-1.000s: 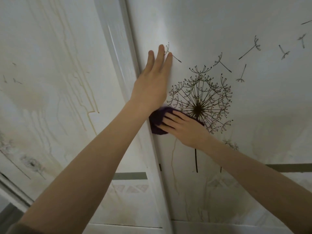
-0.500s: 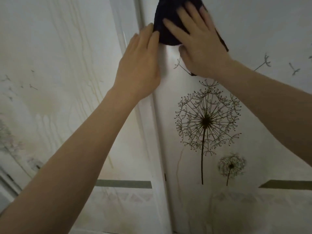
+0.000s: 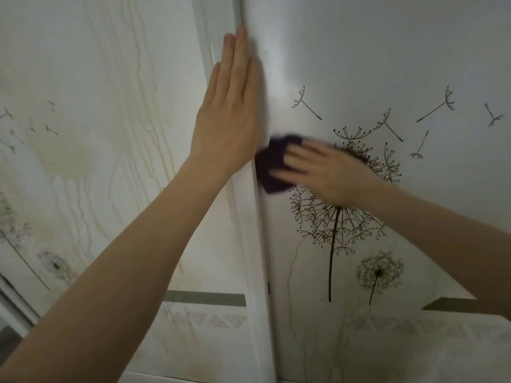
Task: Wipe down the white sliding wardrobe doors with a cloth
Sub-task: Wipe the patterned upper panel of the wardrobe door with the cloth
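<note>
The left hand (image 3: 229, 117) lay flat and released against the white sliding wardrobe, fingers straight, close together and pointing upward. Its palm covered the vertical white door edge (image 3: 247, 230) where the two doors met, and its fingertips reached onto the right door (image 3: 387, 51). It grasped nothing. The right hand (image 3: 329, 172) was extended from the right, just below and beside the left one. Its fingers stretched leftward over a dark purple cloth (image 3: 269, 168) and pressed it flat to the right door rather than clutching it. The hand was blurred, so the thumb could not be made out. The cloth sat bunched against the right door, just beside the door edge and near the heel of the left hand. Beneath the right wrist was the head of a large black dandelion print (image 3: 336, 225), its stem running down the door. A smaller dandelion (image 3: 378, 272) sat lower and to the right, and loose seeds (image 3: 307, 106) were scattered above. The left door (image 3: 83, 64) carried yellowish drip stains (image 3: 154, 111) running down it and a faint grey dandelion print (image 3: 55, 264) near its lower left. A grey horizontal band (image 3: 204, 297) crossed the left door low down, and a matching band (image 3: 453, 304) showed on the right door below the right forearm.
</note>
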